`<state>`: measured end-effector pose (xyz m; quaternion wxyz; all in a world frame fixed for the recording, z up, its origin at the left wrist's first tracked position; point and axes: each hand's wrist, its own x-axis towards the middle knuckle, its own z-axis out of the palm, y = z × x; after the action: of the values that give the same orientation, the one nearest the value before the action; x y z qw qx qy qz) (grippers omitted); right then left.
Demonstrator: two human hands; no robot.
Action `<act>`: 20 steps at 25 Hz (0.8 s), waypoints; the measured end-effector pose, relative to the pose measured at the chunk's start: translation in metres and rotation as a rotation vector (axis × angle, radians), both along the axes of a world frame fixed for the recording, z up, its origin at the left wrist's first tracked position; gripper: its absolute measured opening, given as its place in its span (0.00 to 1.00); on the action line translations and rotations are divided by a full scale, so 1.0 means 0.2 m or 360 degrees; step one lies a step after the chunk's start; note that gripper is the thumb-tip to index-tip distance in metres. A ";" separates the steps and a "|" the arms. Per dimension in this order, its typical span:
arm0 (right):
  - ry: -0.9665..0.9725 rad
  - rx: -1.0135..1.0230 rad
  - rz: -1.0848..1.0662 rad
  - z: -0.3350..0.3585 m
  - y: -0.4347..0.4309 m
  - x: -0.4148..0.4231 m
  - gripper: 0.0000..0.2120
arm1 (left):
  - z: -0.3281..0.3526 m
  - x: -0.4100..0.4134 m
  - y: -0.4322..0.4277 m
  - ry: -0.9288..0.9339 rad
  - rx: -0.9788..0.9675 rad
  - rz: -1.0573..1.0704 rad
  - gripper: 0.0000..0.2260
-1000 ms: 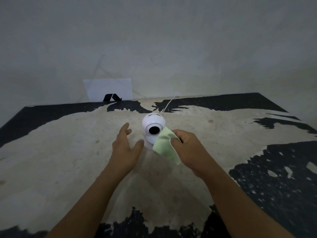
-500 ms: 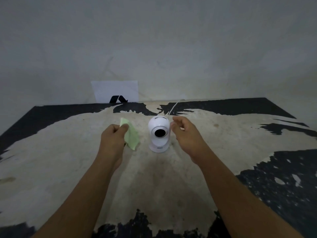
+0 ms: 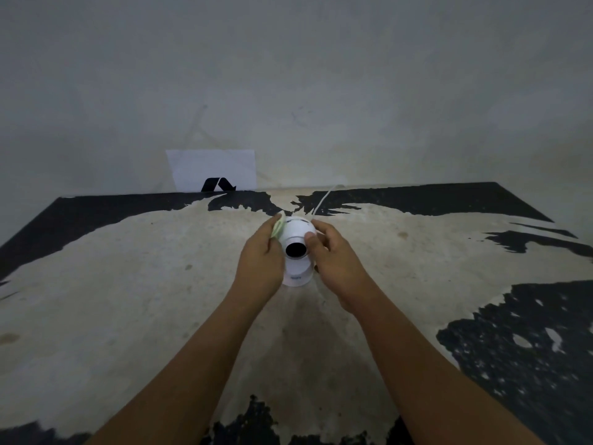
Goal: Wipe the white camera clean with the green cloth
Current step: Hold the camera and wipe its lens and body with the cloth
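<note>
The white camera [image 3: 296, 232] stands upright on the worn table [image 3: 128, 300], its round head and dark lens facing me. My left hand [image 3: 261, 263] presses the green cloth [image 3: 278, 227] against the left side of the camera's head; only a thin edge of the cloth shows above my fingers. On the other side, my right hand [image 3: 335, 260] grips the camera's head, thumb near the lens. A white cable [image 3: 322, 200] runs from behind the camera toward the wall.
A white sheet [image 3: 211, 170] with a black mark leans against the wall at the table's back edge, left of the camera. The tabletop is pale with black peeling patches at the back, right and front edges.
The cloth passed from my right hand to my left. My left hand then carried it from beside the camera onto the camera's left side. My right hand closed onto the camera's right side.
</note>
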<state>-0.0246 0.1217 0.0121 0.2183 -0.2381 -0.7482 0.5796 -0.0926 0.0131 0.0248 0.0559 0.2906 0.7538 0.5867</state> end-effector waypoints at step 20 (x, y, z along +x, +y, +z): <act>0.0037 -0.0049 -0.0038 -0.03 -0.02 -0.01 0.21 | -0.15 -0.04 -0.02 0.0216 -0.0620 -0.0074 0.12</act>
<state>-0.0263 0.1179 0.0059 0.2301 -0.2437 -0.7338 0.5910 -0.1001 0.0100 -0.0046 0.0736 0.3303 0.8481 0.4076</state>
